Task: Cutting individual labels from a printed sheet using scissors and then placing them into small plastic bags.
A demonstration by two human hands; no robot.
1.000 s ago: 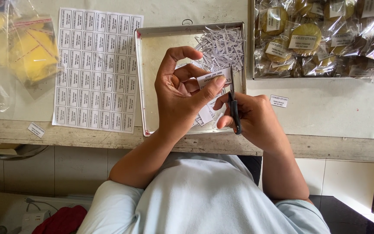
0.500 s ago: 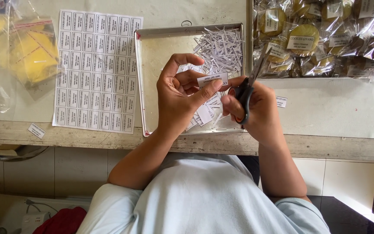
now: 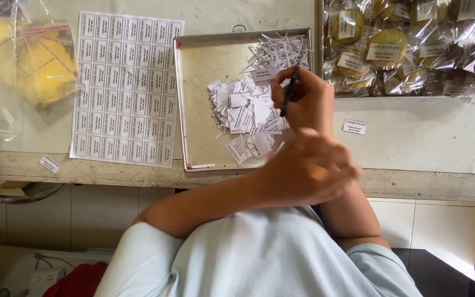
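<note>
My right hand (image 3: 306,102) is over the right side of a metal tray (image 3: 202,71), shut on dark scissors (image 3: 288,91) that point away from me. Just left of that hand, a pile of small cut white labels (image 3: 243,115) lies in the tray, with thin paper strips (image 3: 279,52) heaped in the far right corner. My left hand (image 3: 309,170) is blurred. It hangs near my body, over the table's front edge, crossing in front of my right forearm. Its fingers are curled, and whether it holds anything does not show.
A printed sheet of uncut labels (image 3: 125,88) lies left of the tray. Clear bags with yellow contents (image 3: 45,66) sit at the far left. Wrapped round cookies with labels (image 3: 413,44) fill a container at the back right. Single loose labels (image 3: 354,126) lie on the table.
My hands have come apart. The left hand dropped from above the tray toward my body and to the right. The right hand moved forward over the tray with the scissors.
</note>
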